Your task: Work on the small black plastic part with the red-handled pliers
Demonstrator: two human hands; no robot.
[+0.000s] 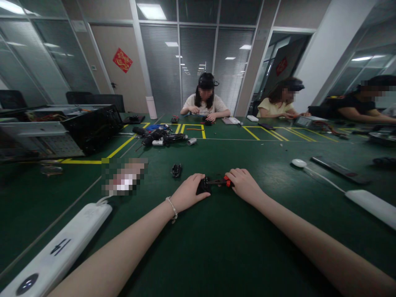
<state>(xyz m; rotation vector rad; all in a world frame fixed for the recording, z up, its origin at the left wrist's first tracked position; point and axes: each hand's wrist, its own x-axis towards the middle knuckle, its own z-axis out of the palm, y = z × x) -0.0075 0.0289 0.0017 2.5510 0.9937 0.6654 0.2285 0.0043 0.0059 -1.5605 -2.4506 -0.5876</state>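
Low over the green table, my left hand (187, 193), with a bracelet at the wrist, is closed around a small black plastic part (203, 186). My right hand (245, 184) grips red-handled pliers (228, 180). Their dark jaws point left and reach the black part; whether they bite on it is too small to tell. Most of the handles are hidden under my right fingers. Another small black part (176, 170) lies on the table just beyond my left hand.
A power strip (62, 251) lies at the left, near a blurred-out item (125, 177). Black tools and cables (159, 135) are heaped farther back, beside an open computer case (71, 132). At the right lie another power strip (371, 204) and a white mouse-like object (299, 163). Co-workers sit opposite.
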